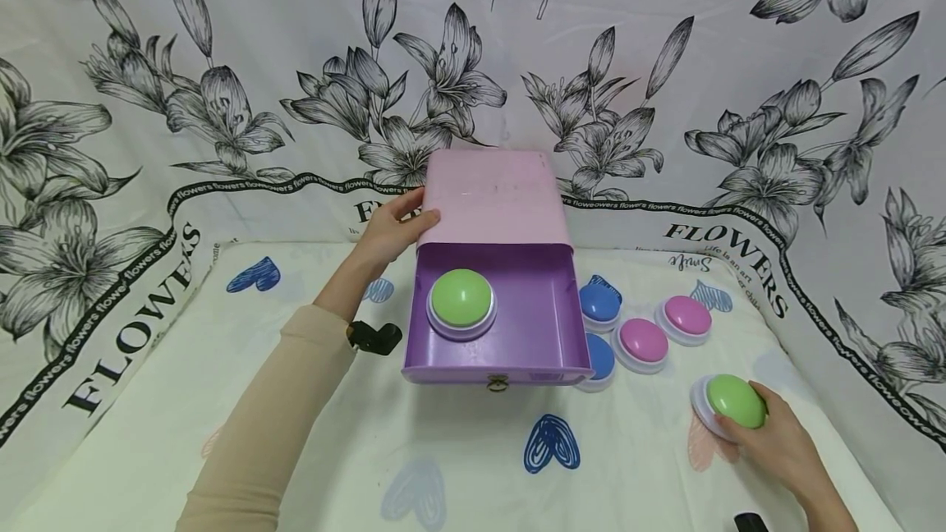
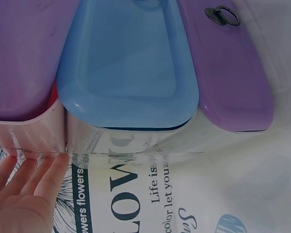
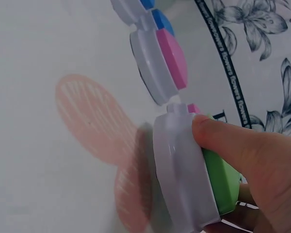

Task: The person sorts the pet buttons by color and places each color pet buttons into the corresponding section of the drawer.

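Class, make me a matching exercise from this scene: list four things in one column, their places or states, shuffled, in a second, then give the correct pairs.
1. left hand
2. right hand
3. green button in the drawer
4. ring pull

A. grips a green button tilted off the cloth
B. on the front of the purple drawer
C. rests against the side of the pink cabinet
D. lies at the left of the open drawer

Pairs: 1-C, 2-A, 3-D, 4-B

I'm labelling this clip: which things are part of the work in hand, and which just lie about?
In hand: green button gripped by right hand; pink drawer box steadied by left hand; open purple drawer holding another green button.
Lying about: blue buttons, pink buttons.
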The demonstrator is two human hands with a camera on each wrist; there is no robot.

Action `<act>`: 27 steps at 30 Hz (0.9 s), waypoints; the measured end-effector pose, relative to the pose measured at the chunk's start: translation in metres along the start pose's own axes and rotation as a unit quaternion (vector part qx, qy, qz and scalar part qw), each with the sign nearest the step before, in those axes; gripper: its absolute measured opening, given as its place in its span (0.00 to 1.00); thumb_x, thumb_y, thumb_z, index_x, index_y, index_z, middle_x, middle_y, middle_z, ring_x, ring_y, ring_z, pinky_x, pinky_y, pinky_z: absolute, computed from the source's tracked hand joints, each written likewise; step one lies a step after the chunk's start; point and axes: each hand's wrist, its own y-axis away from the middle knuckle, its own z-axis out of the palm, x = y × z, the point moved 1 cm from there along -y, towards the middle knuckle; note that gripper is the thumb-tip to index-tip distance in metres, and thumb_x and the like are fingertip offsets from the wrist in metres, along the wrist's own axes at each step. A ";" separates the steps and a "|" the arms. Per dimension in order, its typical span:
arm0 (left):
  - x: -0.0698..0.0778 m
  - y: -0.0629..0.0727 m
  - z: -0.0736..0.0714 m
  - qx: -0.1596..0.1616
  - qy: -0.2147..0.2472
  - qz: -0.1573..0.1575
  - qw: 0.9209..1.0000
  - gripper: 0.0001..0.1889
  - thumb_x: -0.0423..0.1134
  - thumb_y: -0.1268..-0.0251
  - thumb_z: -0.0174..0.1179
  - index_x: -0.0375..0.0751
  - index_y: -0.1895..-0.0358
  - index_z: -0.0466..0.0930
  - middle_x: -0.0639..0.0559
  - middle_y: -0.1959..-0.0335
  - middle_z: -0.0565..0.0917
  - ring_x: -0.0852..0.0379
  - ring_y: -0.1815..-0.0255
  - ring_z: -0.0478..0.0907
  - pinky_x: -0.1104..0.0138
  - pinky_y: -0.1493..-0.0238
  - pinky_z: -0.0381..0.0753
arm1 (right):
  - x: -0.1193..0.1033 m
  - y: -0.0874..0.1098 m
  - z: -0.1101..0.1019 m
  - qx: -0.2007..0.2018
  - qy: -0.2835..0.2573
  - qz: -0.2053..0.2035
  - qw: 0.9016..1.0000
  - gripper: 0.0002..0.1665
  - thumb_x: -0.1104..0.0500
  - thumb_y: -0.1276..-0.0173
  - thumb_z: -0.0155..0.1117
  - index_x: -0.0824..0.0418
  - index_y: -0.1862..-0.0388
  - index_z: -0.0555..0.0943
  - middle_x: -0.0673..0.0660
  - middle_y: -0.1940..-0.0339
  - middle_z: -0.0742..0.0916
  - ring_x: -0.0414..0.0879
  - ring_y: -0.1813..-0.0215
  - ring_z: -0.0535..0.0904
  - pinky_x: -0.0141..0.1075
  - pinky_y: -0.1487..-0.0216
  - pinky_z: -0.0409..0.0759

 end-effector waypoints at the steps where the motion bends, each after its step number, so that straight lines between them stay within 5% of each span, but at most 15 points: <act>1: 0.001 0.001 0.000 0.000 -0.002 -0.001 1.000 0.35 0.43 0.37 0.57 0.41 0.29 0.55 0.45 0.30 0.60 0.48 0.34 0.64 0.57 0.39 0.69 | -0.002 0.000 0.000 0.000 0.001 0.003 1.000 0.54 0.43 0.40 0.63 0.82 0.35 0.50 0.83 0.44 0.65 0.74 0.45 0.63 0.63 0.50 0.65; 27: 0.000 0.001 0.000 -0.003 0.006 0.005 1.000 0.34 0.42 0.37 0.57 0.40 0.29 0.55 0.45 0.31 0.61 0.48 0.35 0.64 0.56 0.39 0.69 | -0.079 -0.020 -0.035 0.065 -0.021 -0.147 0.987 0.50 0.50 0.44 0.70 0.79 0.36 0.57 0.78 0.45 0.70 0.67 0.51 0.71 0.59 0.59 0.74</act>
